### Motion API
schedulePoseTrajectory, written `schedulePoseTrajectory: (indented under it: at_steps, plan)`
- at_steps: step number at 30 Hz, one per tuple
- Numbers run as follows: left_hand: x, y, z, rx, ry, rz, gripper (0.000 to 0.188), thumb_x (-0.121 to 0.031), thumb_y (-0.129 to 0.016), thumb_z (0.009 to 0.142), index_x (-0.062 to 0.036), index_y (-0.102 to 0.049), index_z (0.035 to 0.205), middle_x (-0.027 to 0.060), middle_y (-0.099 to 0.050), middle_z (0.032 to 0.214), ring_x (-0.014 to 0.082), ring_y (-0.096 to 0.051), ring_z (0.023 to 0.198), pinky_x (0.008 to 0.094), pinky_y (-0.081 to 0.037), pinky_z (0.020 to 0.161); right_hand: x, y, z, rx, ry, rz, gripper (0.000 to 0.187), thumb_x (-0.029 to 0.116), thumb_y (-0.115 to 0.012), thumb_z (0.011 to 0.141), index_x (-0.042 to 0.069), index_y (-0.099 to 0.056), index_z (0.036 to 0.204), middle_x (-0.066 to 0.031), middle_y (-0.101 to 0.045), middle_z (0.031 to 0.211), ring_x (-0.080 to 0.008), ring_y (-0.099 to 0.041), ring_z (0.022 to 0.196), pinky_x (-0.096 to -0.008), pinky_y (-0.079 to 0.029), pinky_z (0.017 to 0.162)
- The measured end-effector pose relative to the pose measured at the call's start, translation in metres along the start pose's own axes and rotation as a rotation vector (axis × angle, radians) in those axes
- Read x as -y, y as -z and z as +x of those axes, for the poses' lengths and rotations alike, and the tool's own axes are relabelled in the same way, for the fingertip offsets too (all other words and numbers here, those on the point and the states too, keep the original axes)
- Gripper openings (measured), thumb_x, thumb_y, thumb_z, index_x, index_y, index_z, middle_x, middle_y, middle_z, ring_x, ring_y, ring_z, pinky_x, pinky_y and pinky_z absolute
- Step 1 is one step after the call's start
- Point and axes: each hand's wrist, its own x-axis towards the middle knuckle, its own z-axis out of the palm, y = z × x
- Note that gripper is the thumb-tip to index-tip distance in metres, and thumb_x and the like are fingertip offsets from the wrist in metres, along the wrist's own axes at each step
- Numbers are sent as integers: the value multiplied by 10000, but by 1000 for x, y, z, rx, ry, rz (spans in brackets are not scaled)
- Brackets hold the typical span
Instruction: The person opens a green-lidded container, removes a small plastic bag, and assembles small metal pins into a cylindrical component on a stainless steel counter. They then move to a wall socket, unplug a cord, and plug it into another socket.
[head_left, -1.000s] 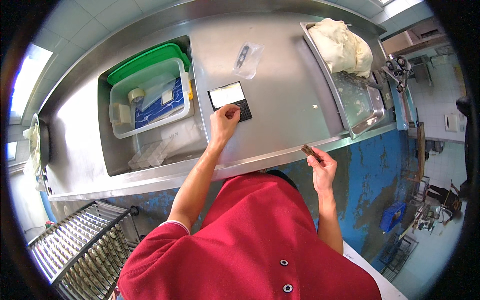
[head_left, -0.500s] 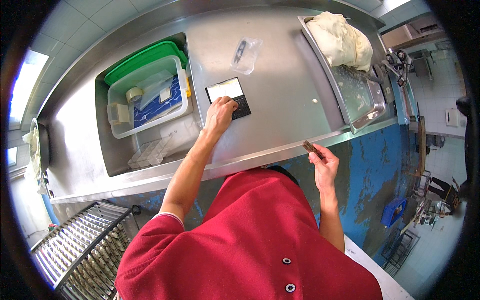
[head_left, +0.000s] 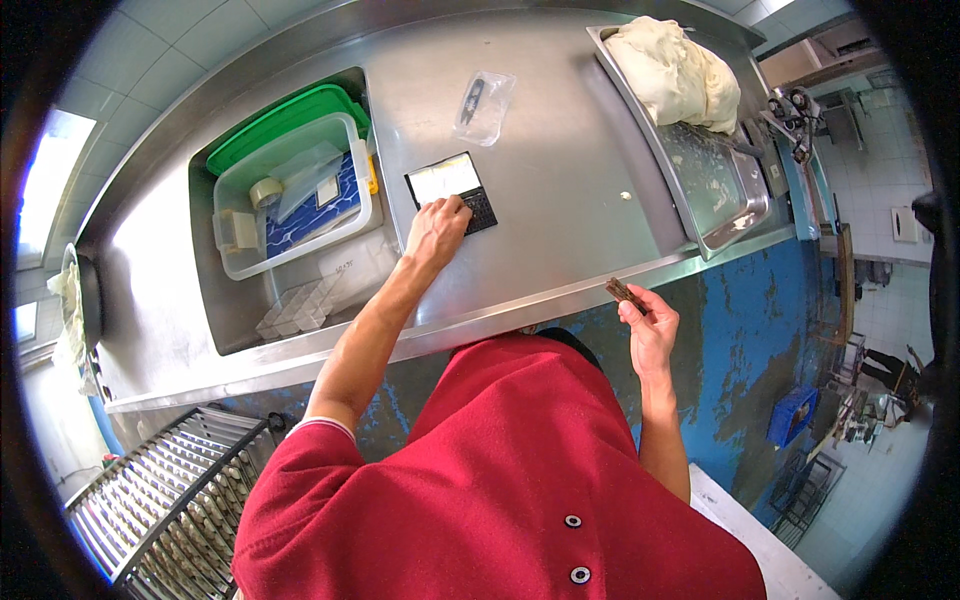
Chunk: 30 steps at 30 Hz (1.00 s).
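Note:
On the steel worktop lies a small flat black case (head_left: 483,209), opened out, with a pale lining in its lid and a dark dotted half. My left hand (head_left: 436,232) rests on its near-left part, fingers bent and pressed together. Whatever they pinch is hidden beneath them. Past the worktop's front edge, my right hand (head_left: 651,325) is closed on a short brown bar-shaped thing (head_left: 624,293). One end of it sticks out beyond the thumb and fingertips; its exact kind cannot be made out. Farther back lies a clear plastic package (head_left: 490,118) with a dark slim item inside.
A sunken basin at left holds a clear plastic bin (head_left: 240,262), a green lid (head_left: 245,140) and a clear divided tray (head_left: 300,305). At right, pale dough (head_left: 665,75) sits in a metal tray (head_left: 708,240). A barred rack (head_left: 190,490) stands lower left.
The view has shifted slightly. Both hands stay in nearly the same places, the left on the black case and the right around the brown bar-shaped thing.

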Motion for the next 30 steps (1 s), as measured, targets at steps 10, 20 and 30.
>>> schedulePoseTrajectory:
  at_steps: [10, 20, 30]
  plan:
    - [9, 4, 10, 132, -151, 67, 86, -64, -614, 827, -69, -679, 883, 111, -647, 919, 293, -676, 871, 427, -565, 778, 2, 0, 0, 25, -9, 8, 318, -2, -762, 869, -24, -697, 1179, -99, -721, 998, -136, -623, 813, -266, -497, 712]
    - [12, 15, 30, 247, 146, -148, 94, -132, -675, 858, -83, -735, 910, 130, -730, 912, 336, -709, 867, 447, -557, 772, 4, -2, -4, 18, 0, 13, 313, 1, -758, 871, -23, -697, 1176, -99, -720, 993, -136, -617, 809, -270, -494, 716]
    - [32, 19, 42, 304, 256, -453, 168, -86, -755, 809, -63, -771, 975, 156, -747, 859, 311, -731, 846, 394, -560, 768, 3, 0, -4, 26, 4, 38, 307, 2, -754, 875, -23, -695, 1175, -108, -721, 1002, -133, -615, 814, -268, -491, 716]
